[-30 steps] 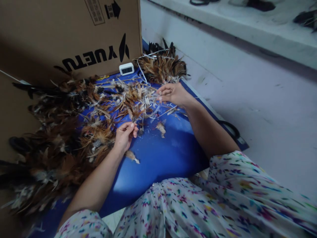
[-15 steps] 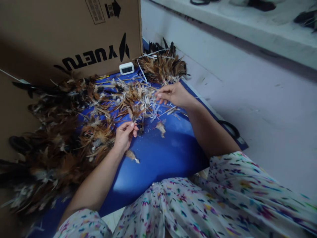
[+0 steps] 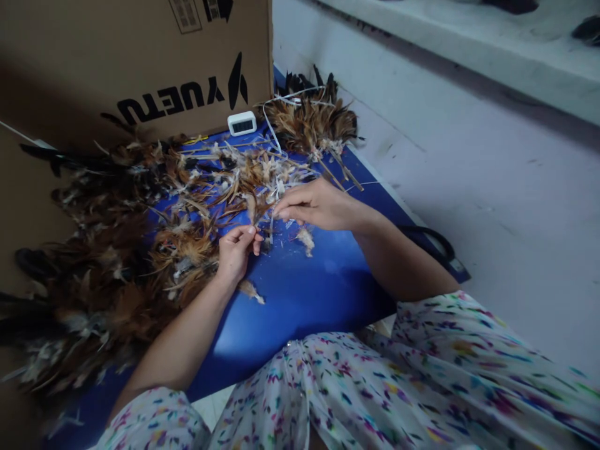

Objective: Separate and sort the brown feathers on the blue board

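Observation:
My left hand (image 3: pixel 235 253) is closed in a pinch on the lower end of a brown feather (image 3: pixel 252 209), which points up and away from me. Just to its right, my right hand (image 3: pixel 319 205) reaches over the table with thumb and fingertips pressed together. A narrow pale strip (image 3: pixel 271 230) shows beside its fingertips; whether they grip it I cannot tell. Under and beyond both hands lie loose brown and white feathers (image 3: pixel 244 175). One small fluffy feather (image 3: pixel 305 241) lies below the right hand, another (image 3: pixel 252 291) near the left wrist.
A large heap of dark and brown feathers (image 3: pixel 107 269) covers the left side of the blue table (image 3: pixel 281 306). Feather bundles on sticks (image 3: pixel 312 119) stand at the back right by the wall. A small white digital clock (image 3: pixel 242 124) sits before a cardboard box (image 3: pixel 154 56).
My right hand has come left and nearer to my left hand, uncovering sticks at the back right. The left hand keeps its pinch on the feather. The view has shifted slightly.

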Action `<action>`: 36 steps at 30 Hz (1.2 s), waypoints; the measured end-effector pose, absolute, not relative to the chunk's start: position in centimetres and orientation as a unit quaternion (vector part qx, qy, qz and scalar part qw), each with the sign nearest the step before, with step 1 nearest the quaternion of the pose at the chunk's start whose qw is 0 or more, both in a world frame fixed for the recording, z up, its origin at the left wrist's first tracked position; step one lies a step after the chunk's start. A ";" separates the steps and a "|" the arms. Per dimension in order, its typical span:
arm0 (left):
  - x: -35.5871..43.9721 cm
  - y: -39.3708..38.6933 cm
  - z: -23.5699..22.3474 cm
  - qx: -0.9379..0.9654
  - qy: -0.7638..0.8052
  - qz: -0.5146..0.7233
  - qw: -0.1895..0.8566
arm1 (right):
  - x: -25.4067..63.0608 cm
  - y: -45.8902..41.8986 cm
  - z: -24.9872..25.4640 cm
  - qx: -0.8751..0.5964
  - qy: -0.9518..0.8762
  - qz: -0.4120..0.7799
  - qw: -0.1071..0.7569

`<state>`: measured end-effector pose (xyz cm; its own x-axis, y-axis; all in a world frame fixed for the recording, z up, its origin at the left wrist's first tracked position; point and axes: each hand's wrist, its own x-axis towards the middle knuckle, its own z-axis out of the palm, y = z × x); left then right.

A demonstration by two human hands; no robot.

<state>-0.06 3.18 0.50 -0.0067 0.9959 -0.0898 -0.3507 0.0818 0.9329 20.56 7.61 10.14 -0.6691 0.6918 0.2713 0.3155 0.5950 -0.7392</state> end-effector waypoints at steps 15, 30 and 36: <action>-0.1 2.7 0.2 0.490 0.497 0.524 0.487 | 16.9 6.2 7.0 -0.391 -0.896 0.145 0.155; 0.1 2.5 0.5 0.512 0.516 0.516 0.453 | 16.5 5.5 7.4 -0.404 -0.909 0.068 0.072; 0.1 2.4 0.4 0.538 0.525 0.503 0.427 | 16.3 5.2 7.3 -0.399 -0.910 0.071 0.082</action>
<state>0.05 2.41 0.42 -0.0574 0.9941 0.0924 0.1365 -0.0838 0.9871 16.32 5.25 7.32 -0.6679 0.7384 0.0930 0.7152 0.6714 -0.1942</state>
